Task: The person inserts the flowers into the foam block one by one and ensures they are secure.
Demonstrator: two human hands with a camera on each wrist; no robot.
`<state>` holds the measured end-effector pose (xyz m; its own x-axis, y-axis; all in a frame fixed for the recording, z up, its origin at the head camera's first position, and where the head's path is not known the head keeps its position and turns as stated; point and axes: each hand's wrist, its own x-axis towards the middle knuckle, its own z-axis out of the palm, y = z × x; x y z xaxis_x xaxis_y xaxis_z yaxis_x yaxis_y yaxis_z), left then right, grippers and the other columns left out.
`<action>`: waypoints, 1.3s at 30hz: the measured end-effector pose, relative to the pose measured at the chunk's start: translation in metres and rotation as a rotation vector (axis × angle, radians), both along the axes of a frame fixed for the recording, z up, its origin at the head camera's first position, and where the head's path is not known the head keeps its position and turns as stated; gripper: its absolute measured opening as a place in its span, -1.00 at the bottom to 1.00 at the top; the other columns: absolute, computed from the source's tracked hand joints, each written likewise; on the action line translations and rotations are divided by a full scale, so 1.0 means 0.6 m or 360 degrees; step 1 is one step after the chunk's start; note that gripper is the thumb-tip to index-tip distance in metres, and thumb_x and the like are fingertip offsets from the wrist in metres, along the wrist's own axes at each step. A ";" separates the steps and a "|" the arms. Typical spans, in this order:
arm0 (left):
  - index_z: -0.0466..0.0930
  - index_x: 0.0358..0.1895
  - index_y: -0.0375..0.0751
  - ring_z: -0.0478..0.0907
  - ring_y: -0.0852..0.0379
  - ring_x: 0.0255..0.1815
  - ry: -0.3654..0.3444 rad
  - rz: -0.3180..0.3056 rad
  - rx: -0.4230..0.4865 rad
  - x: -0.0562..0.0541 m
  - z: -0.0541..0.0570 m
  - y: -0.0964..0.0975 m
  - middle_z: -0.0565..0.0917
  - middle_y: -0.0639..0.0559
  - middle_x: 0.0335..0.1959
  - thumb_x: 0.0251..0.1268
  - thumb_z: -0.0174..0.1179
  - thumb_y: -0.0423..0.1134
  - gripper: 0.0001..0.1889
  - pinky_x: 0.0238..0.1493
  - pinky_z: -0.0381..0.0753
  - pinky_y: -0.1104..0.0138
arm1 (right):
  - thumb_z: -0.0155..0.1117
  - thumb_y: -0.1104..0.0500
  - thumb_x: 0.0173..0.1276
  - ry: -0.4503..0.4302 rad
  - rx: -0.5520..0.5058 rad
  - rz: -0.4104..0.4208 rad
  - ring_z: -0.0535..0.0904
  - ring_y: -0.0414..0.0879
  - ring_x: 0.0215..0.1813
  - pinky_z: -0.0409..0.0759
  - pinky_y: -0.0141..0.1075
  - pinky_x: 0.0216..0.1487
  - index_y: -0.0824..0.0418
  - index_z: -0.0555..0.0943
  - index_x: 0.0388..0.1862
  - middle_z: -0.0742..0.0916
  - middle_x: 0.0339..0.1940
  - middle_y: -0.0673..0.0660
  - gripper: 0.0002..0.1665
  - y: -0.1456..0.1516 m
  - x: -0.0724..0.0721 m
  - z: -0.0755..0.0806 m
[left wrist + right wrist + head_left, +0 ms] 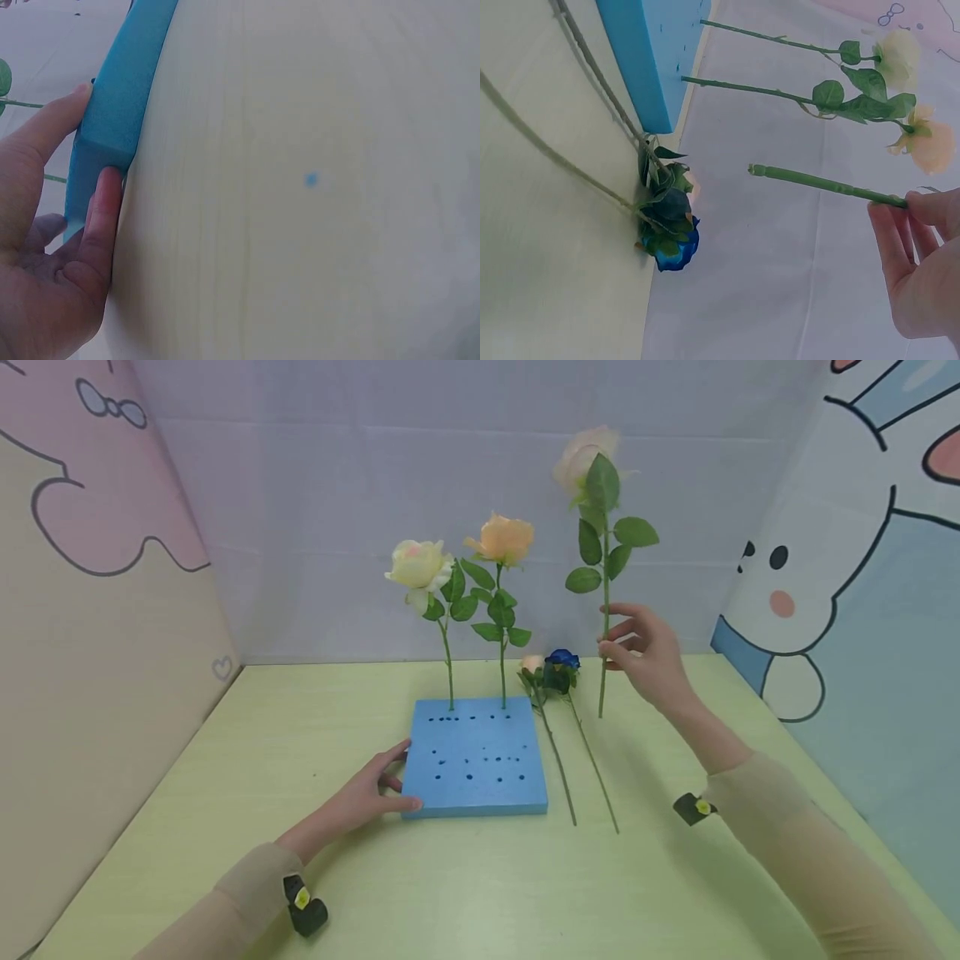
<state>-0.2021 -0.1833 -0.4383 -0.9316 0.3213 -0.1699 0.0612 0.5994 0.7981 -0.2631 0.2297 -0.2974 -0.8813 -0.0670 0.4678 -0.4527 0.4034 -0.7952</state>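
A blue block [480, 756] dotted with small holes lies on the table. A cream rose [422, 567] and a peach rose [504, 539] stand upright in its far row. My left hand [367, 793] rests against its near-left corner, thumb at the front and fingers along the left side; the left wrist view shows the fingertips touching the block [124, 97]. Farther right, my right hand [645, 652] pinches the green stem of a pale pink rose [587, 464], held upright above the table. In the right wrist view the stem's cut lower end [802, 178] hangs free; the bloom is out of that view.
Right of the block, a blue rose [561, 670] and a light peach rose [532, 665] lie on the table, stems pointing toward me. A pale cloth wall [315, 543] rises behind the table, with cartoon-printed panels on both sides.
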 end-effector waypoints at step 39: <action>-0.08 0.61 0.01 0.52 0.02 0.11 0.0001 -0.0047 0.0071 0.001 0.004 -0.005 0.21 -0.19 0.54 0.16 0.41 -0.06 0.03 0.10 0.46 0.11 | 0.23 0.36 0.39 0.0076 -0.0217 0.0566 0.74 -0.04 -0.26 0.73 -0.23 -0.23 0.31 0.50 0.17 0.72 -0.18 0.34 -0.62 -0.261 -0.018 -0.063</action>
<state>-0.2013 -0.1863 -0.4362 -0.9217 0.3559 -0.1543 0.0788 0.5611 0.8240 -0.2736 0.0730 -0.3349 -0.7911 -0.2990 0.5337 -0.5834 0.1065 -0.8052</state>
